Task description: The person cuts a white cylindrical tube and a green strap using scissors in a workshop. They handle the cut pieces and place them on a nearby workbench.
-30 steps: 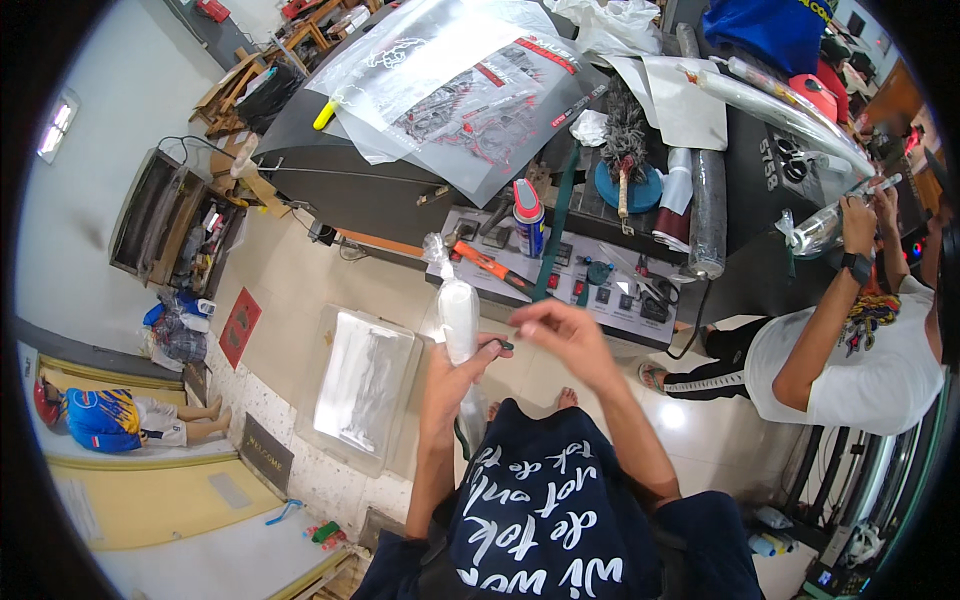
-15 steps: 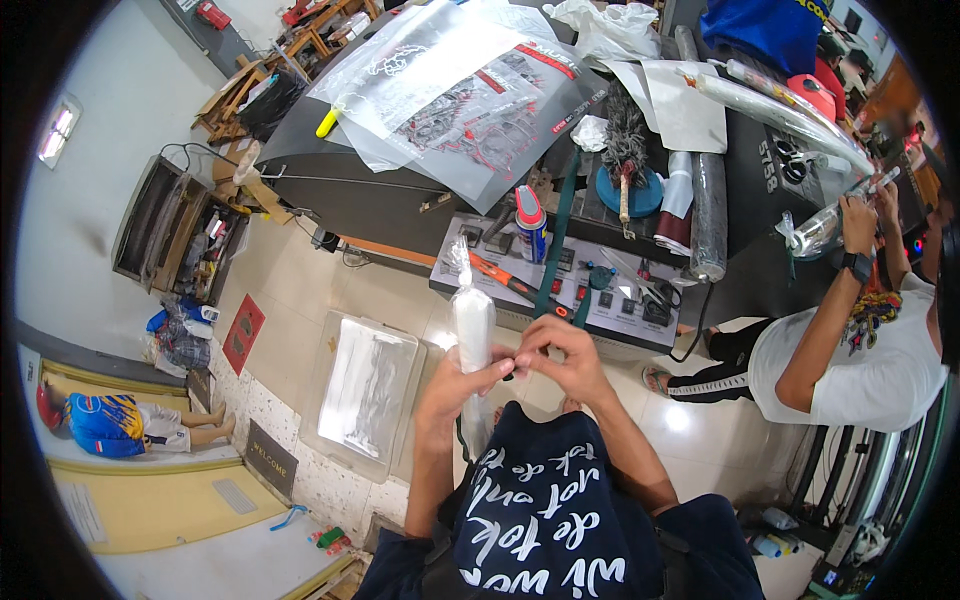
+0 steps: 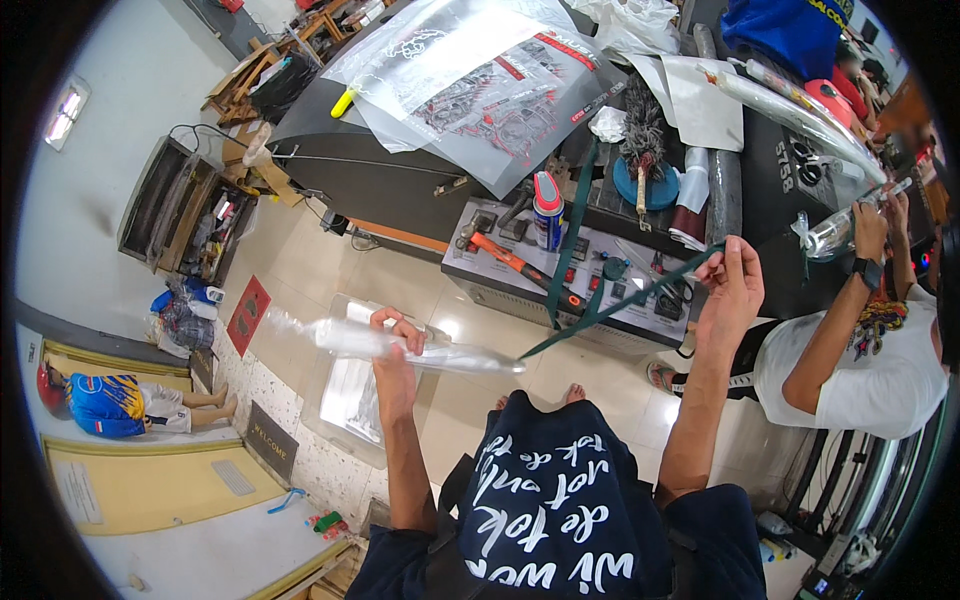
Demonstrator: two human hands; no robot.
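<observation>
My left hand (image 3: 397, 338) is closed around a white roll wrapped in clear plastic (image 3: 352, 338). The roll lies sideways in the air, its loose plastic end pointing left. A dark green ribbon (image 3: 620, 308) is stretched from the roll's right end up to my right hand (image 3: 733, 285), whose fingers pinch it. Whether the ribbon is tied around the plastic or only touches it I cannot tell. More of the green ribbon hangs in a loop over the table's front edge. Beneath my left hand, on the floor, stands a clear plastic bin (image 3: 350, 400).
A hammer (image 3: 512, 262) and a spray can (image 3: 547, 212) lie or stand on the switch panel (image 3: 480, 277). Printed plastic sheets (image 3: 500, 110) and a feather duster (image 3: 640, 130) are on the black table. At the right, a person in a white shirt (image 3: 850, 370) handles another wrapped roll (image 3: 835, 232).
The roll has turned from upright to sideways. My right hand has moved away up and right, drawing the green ribbon out taut; before, both hands were together beside the roll.
</observation>
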